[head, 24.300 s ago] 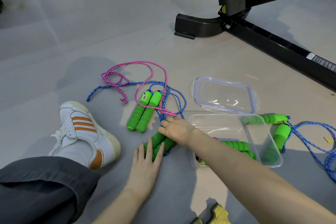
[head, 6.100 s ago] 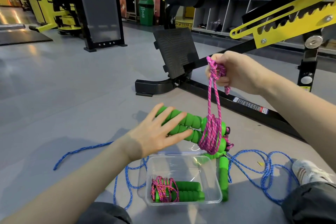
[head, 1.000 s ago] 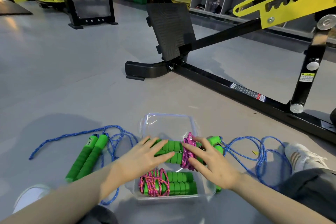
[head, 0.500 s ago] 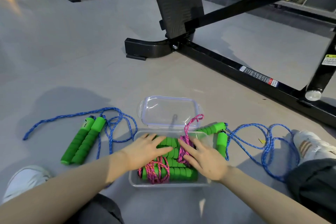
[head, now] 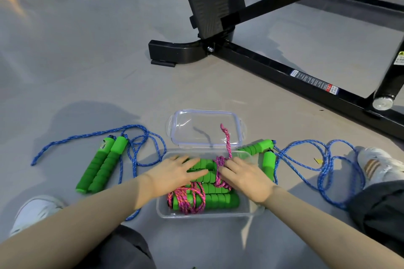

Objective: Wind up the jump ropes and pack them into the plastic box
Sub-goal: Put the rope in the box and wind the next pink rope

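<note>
A clear plastic box (head: 244,211) sits on the floor in front of me. Inside lie two wound pink jump ropes with green foam handles: one bundle (head: 188,200) at the near side, the other (head: 220,168) at the far side, with a loose pink end sticking up. My left hand (head: 175,173) and my right hand (head: 244,176) press flat on the far bundle, fingers straight. A loose blue rope with paired green handles (head: 102,165) lies to the left. Another blue rope (head: 325,164) with green handles (head: 267,160) lies to the right.
The box's clear lid (head: 205,130) lies flat just beyond the box. A black gym bench frame (head: 273,67) crosses the floor behind. My white shoes (head: 378,162) and dark trouser legs flank the box; the left shoe (head: 32,212) sits at the lower left.
Both hands have pushed the second pink bundle down into the box. My view has tilted further down towards the floor.
</note>
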Available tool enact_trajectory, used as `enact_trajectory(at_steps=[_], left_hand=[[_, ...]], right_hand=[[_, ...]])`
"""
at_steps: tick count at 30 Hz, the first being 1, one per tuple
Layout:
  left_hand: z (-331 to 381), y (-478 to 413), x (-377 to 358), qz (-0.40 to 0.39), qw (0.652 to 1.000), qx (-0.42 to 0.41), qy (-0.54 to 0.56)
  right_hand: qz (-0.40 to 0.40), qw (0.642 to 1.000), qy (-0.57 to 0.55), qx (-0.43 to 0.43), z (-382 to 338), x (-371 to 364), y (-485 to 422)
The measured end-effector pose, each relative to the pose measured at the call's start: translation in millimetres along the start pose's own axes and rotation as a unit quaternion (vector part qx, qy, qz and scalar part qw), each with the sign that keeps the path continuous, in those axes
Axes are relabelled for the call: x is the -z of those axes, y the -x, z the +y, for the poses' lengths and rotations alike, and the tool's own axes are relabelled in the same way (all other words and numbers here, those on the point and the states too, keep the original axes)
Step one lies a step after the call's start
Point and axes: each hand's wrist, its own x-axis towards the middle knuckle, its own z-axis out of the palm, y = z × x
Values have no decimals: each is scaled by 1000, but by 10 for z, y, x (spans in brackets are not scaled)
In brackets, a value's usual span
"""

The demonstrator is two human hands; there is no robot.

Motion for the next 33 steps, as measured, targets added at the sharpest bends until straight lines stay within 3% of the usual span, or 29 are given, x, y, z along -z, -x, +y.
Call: enact_trajectory(at_steps=[8,12,17,21,25,28,33], left_hand=[[93,8,21,-59,998,29,13],[116,-29,5,-68,996,49,22],[42,-137,16,-64,989,78,108],[69,-105,-33,-60,993,73,65],[191,-90,36,-9,996,86,35],[344,-108,87,128,989,44,51],[473,-57,45,86,993,59,48]], right_hand=[[-43,998,-19,50,176,-33,118],[-12,998,-4,55,119,-70,38],[-24,996,2,91,187,-56,32],[-10,997,12,75,148,-121,81],[-7,999,-29,17,45,-166,117],[-8,999,-41,-5,45,-174,141],[-21,999,-42,-9,21,-155,136]])
